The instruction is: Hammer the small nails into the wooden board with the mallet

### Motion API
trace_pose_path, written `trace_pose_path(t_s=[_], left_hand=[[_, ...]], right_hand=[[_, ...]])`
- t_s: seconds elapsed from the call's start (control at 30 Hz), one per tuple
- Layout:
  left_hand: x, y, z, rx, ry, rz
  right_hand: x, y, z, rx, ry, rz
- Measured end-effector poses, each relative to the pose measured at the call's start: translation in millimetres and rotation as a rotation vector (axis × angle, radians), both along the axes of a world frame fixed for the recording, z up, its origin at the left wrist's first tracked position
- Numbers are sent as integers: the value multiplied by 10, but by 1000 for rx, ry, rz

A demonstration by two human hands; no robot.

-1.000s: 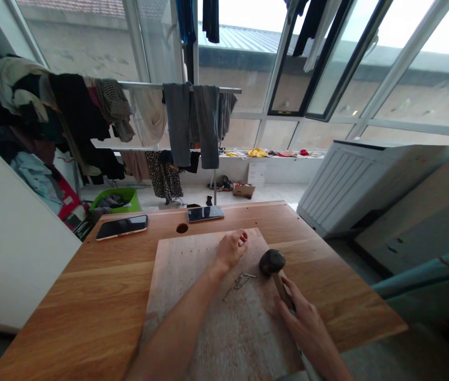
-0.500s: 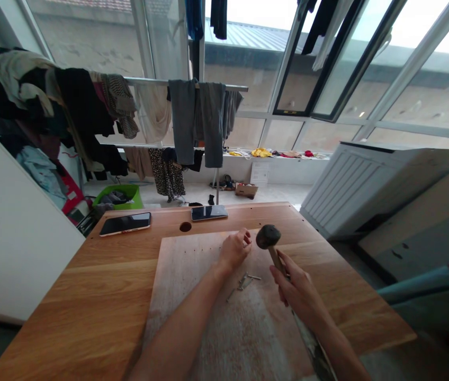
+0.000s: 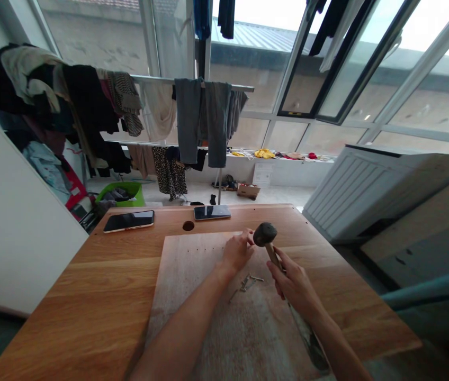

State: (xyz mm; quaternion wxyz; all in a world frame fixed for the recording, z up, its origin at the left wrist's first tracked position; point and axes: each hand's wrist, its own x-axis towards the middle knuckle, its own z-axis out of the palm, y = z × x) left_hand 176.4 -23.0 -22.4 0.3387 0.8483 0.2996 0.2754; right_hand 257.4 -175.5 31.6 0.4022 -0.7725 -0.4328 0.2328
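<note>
My right hand (image 3: 291, 275) grips the wooden handle of a rubber mallet (image 3: 265, 234), its dark head raised at the far right part of the board. Close beside that head is my left hand (image 3: 239, 250), fingers pinched together near the far edge of the wooden board (image 3: 185, 280). Whatever sits between those fingertips is too small to make out. Several loose nails (image 3: 245, 282) lie on the board, just nearer to me than my left hand. A row of small dark holes or marks runs along the board's far left part.
The board lies on a wooden table (image 3: 89, 286). Two phones, one at left (image 3: 129, 221) and one at centre (image 3: 212, 212), rest along the far edge near a round hole (image 3: 188, 226). Beyond stand a clothes rack (image 3: 149, 79), a green tub (image 3: 137, 194) and a white cabinet (image 3: 339, 190).
The mallet head has shifted slightly left, nearer my left hand's fingers. The whole view has moved a little. Both hands keep their grips.
</note>
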Motion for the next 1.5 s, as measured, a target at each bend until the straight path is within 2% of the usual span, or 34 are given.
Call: trace_pose_path(t_s=[0.47, 0.7, 0.83, 0.9, 1.0, 1.07, 1.17, 1.3, 1.4, 1.5], left_hand=[[-1, 15, -14, -21, -11, -15], [10, 23, 10, -53, -13, 0], [-80, 35, 125, -8, -35, 3], [-178, 10, 230, 40, 58, -80], [-329, -104, 397, 182, 263, -335], [-380, -215, 473, 306, 368, -446], [-358, -366, 518, 434, 453, -474], [-284, -442, 522, 487, 494, -495], [-309, -378, 526, 500, 465, -500], [-402, -206, 516, 376, 430, -416]], right_hand=[[-13, 3, 5, -15, -49, -41], [-26, -250, -147, -5, 6, -142], [-12, -356, -267, -41, 17, -151], [-5, -374, -304, -59, 26, -158], [1, -375, -318, -61, 39, -162], [3, -371, -313, -53, 47, -161], [6, -367, -312, -53, 68, -165], [11, -367, -321, -45, 62, -168], [9, -371, -320, -31, 57, -172], [4, -372, -316, -29, 62, -174]])
